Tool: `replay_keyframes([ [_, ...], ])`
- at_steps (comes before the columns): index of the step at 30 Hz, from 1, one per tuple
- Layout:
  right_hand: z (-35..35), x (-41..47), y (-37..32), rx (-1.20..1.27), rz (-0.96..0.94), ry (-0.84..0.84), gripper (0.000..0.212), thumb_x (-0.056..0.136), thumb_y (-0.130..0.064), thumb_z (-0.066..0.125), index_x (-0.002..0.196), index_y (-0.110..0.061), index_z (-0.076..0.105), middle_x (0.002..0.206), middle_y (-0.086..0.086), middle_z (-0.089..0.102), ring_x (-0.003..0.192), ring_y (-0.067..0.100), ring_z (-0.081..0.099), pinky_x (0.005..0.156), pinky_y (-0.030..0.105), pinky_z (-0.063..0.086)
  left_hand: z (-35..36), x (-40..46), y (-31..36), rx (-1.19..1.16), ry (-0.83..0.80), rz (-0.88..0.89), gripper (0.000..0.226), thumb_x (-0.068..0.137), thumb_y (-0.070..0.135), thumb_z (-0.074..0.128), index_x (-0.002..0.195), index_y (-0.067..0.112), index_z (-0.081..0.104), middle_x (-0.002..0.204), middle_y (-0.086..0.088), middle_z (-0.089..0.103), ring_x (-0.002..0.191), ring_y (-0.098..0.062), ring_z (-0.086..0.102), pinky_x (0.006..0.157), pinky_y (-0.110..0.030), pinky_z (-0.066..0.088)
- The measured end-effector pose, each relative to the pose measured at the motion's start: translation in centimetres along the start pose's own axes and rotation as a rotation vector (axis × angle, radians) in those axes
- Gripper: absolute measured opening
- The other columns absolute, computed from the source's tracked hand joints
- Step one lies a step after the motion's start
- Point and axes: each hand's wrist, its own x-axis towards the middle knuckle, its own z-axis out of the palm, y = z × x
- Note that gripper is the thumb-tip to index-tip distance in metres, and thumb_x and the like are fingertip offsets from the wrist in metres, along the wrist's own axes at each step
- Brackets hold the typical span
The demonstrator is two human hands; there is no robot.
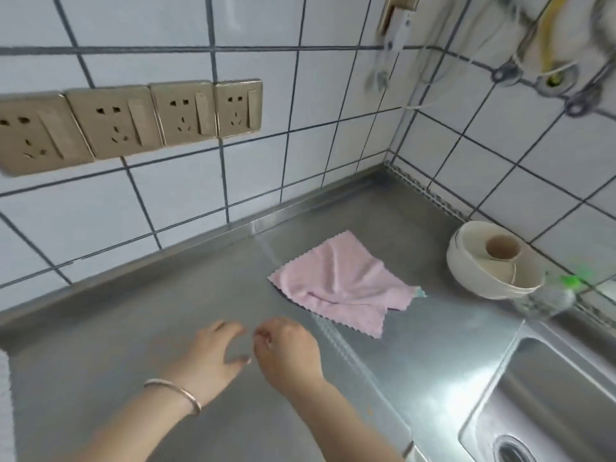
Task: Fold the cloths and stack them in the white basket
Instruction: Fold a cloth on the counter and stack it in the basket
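Two bare hands hover close together over a steel counter [140, 328], neither holding anything. The left hand [213, 358], a bangle [176, 393] on its wrist, has its fingers spread and relaxed; the right hand [288, 353] has fingers loosely curled, tips nearly meeting those of the left. Beyond them, apart from both hands, a pink cloth [343, 281] lies rumpled on the counter, one corner turned under and a sliver of a blue cloth [420, 291] peeping from beneath its right edge. The pink cloth looks thin, soft and light, likely to drape and slip on the metal, so the zigzag corners seem the best places to pinch it. To the right are a sink [550, 405] and stacked white bowls [490, 261]. On the tiled wall behind is a row of sockets [133, 121]. No white basket is in view.
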Motion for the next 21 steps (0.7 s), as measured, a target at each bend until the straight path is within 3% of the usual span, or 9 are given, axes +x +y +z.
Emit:
replay_keyframes([
  [5,-0.9,2.1,13.7,-0.203,0.213,-0.064,0.03,0.087,-0.014,0.046,0.112,-0.017,0.061,0.118,-0.001,0.055,0.112,0.02,0.049,0.083,0.03,0.043,5.4,4.5,6.4,-0.294,-0.228,-0.281,0.034,0.087,0.034,0.058,0.119,0.025,0.054,0.121,0.007,0.059,0.102,-0.009,0.057,0.088,-0.019,0.042],
  [8,-1.1,4.0,18.3,-0.323,0.187,-0.002,0.034,0.056,-0.018,0.078,0.089,-0.016,0.069,0.089,-0.001,0.064,0.08,0.021,0.063,0.059,0.03,0.051,8.1,7.3,8.1,-0.483,-0.238,-0.452,0.028,0.089,0.027,0.057,0.116,0.019,0.057,0.118,0.002,0.062,0.101,-0.013,0.059,0.086,-0.021,0.042],
  [10,-0.7,4.9,20.3,-0.401,0.148,0.009,0.048,0.031,-0.009,0.081,0.077,-0.015,0.07,0.071,-0.001,0.063,0.06,0.02,0.062,0.046,0.029,0.05,9.6,8.3,8.9,-0.608,-0.224,-0.513,0.015,0.089,0.023,0.058,0.103,0.022,0.06,0.116,-0.003,0.064,0.105,-0.018,0.061,0.089,-0.026,0.044],
  [12,-0.7,5.5,21.1,-0.421,0.086,0.027,0.04,0.037,-0.001,0.068,0.075,-0.011,0.064,0.062,0.002,0.059,0.052,0.022,0.058,0.042,0.029,0.048,10.3,8.8,9.4,-0.681,-0.198,-0.552,0.007,0.09,0.021,0.056,0.091,0.028,0.056,0.111,-0.003,0.065,0.104,-0.018,0.062,0.087,-0.028,0.045],
  [15,-0.9,6.4,21.3,-0.375,0.006,0.021,0.022,0.056,0.0,0.041,0.071,-0.012,0.051,0.051,0.001,0.053,0.041,0.018,0.054,0.036,0.024,0.042,11.2,9.3,9.9,-0.76,-0.11,-0.573,0.017,0.091,0.017,0.053,0.083,0.032,0.055,0.104,0.0,0.065,0.101,-0.018,0.063,0.085,-0.031,0.045],
  [17,-1.0,6.4,20.2,-0.296,0.01,-0.029,0.027,0.045,0.003,0.063,0.064,-0.014,0.055,0.049,-0.003,0.053,0.039,0.014,0.054,0.035,0.018,0.033,11.7,9.3,10.1,-0.885,-0.068,-0.587,0.022,0.094,0.015,0.048,0.085,0.034,0.054,0.099,0.003,0.064,0.096,-0.018,0.064,0.084,-0.032,0.043],
  [18,-1.0,6.1,19.5,-0.268,0.011,-0.019,0.035,0.038,0.003,0.072,0.065,-0.014,0.057,0.053,-0.004,0.056,0.044,0.012,0.057,0.039,0.016,0.028,11.9,9.4,10.2,-0.949,-0.036,-0.577,0.023,0.096,0.016,0.045,0.088,0.035,0.053,0.099,0.005,0.062,0.091,-0.015,0.064,0.084,-0.032,0.043],
  [19,-1.0,5.7,18.6,-0.19,0.024,-0.065,0.033,0.045,0.002,0.073,0.072,-0.013,0.06,0.066,-0.002,0.061,0.057,0.013,0.061,0.048,0.015,0.028,11.8,9.3,10.5,-0.997,-0.014,-0.576,0.022,0.097,0.018,0.043,0.093,0.038,0.053,0.099,0.006,0.061,0.087,-0.012,0.064,0.085,-0.033,0.044],
  [21,-0.3,4.4,16.3,-0.072,-0.037,-0.165,0.026,0.074,-0.004,0.054,0.098,-0.01,0.06,0.098,0.002,0.061,0.088,0.018,0.06,0.064,0.019,0.032,11.7,9.0,10.5,-1.073,0.05,-0.587,0.028,0.097,0.02,0.043,0.102,0.047,0.05,0.086,0.003,0.06,0.077,-0.014,0.061,0.083,-0.034,0.047],
])
